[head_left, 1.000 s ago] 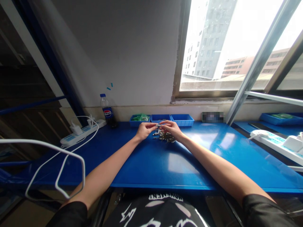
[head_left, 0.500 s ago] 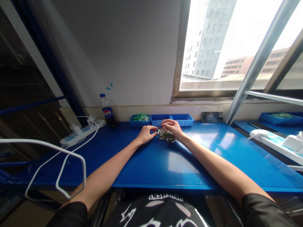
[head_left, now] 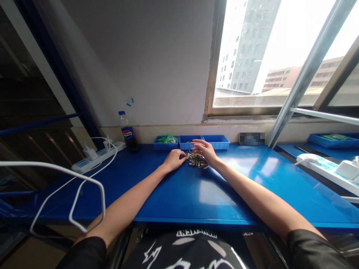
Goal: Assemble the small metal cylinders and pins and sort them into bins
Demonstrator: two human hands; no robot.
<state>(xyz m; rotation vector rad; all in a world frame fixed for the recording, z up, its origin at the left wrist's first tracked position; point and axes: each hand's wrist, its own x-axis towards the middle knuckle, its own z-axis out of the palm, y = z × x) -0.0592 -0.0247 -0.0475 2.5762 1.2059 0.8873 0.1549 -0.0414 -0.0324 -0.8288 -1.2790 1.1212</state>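
Observation:
A pile of small metal pin-like or screw-like parts (head_left: 197,160) lies on the blue table. At the pile's left edge is my left hand (head_left: 174,160), its fingers curled and the thumb and fingertips brought together. Whatever may be between those tips is too small to make out. My right hand (head_left: 206,152) hovers over the pile's right side with fingers stretched out and apart, nothing visible in it. Just behind the hands stands the middle blue bin (head_left: 183,140), partly covered by my right fingers; a few small pieces seem to lie inside.
Left of the middle bin is a blue bin with green packets (head_left: 167,139); on its right stands another blue bin (head_left: 220,142). A cola bottle (head_left: 127,132) and a power strip (head_left: 97,158) are at the back left. A white cable (head_left: 103,194) crosses my left forearm.
My right hand's fingers have gone from pinched together to spread out. The left hand has come slightly lower at the pile's edge, with its fingertips closer together.

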